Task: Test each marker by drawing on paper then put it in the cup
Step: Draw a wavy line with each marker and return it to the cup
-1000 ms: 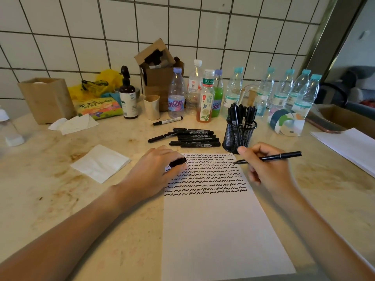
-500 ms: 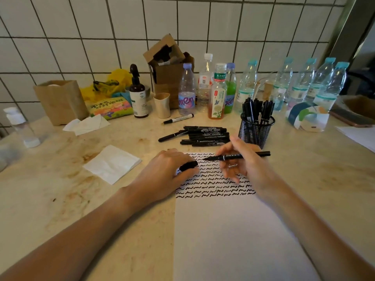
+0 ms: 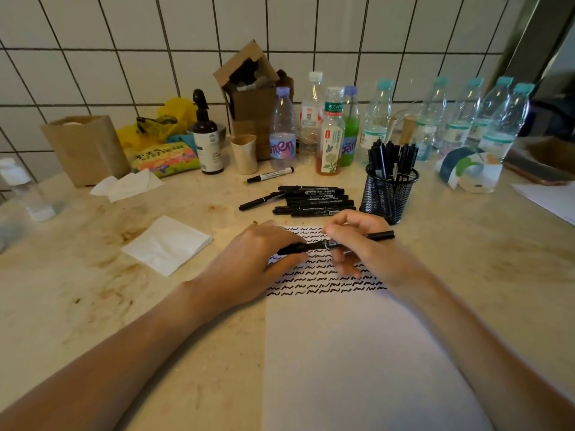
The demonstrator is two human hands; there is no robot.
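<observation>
Item 1, far left: folded white napkin (image 3: 168, 244) on the stained counter (image 3: 77, 275), well apart from the work.

Item 2: left hand (image 3: 258, 262), resting on the top left corner of the paper (image 3: 357, 353), fingers closed on the marker cap (image 3: 291, 249).

Item 3: marker (image 3: 336, 242), black, lying roughly level above the paper's rows of wavy test lines, its left end meeting the cap. Whether the cap is fully seated cannot be told.

Item 4: right hand (image 3: 357, 247), clamped on the marker barrel, the rear end sticking out to the right of the fingers.

Item 5, behind the hands: loose markers (image 3: 314, 202), about 7 in a row, plus 1 near the bottles; judged untested.

Item 6, right: black mesh cup (image 3: 389, 194), already holding several markers, just beyond the paper's top right corner.

Step in hand, as judged: recapping the tested marker. Handling note: keep barrel and cap in 1 straight line, push together until the cap seats firmly, then let the left hand release and carry the marker right, dropping it upright into the cup without tipping the cup.
</observation>
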